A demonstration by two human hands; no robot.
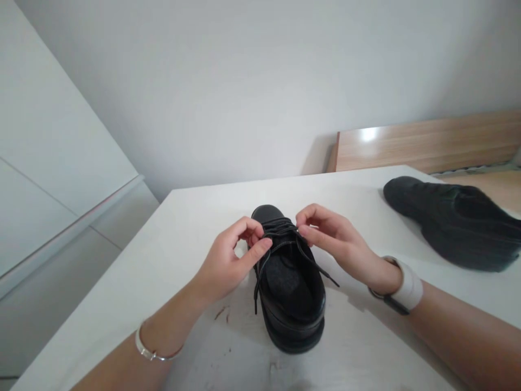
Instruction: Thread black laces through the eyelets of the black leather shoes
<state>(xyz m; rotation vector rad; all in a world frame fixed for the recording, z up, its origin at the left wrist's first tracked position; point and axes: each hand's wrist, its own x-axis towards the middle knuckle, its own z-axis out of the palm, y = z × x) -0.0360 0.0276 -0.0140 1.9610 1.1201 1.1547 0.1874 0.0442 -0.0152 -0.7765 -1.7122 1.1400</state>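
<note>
A black lace-up shoe (295,312) stands on the white table, its toe pointing away from me and its opening facing me. My left hand (234,252) is at the shoe's left side, thumb and fingers pinched on a shoelace (260,271) near the upper eyelets. On the opposite side, my right hand (331,233) pinches the other lace close to the eyelets. Both loose lace ends hang down, one along each side of the shoe's opening. The lacing across the tongue is threaded, and no knot shows.
A second black shoe (451,222) sits at the right of the white table (195,217). Behind it is a wooden board (407,144) against the grey wall. White cabinet panels (52,152) stand at the left. Small dark marks (222,314) show on the tabletop.
</note>
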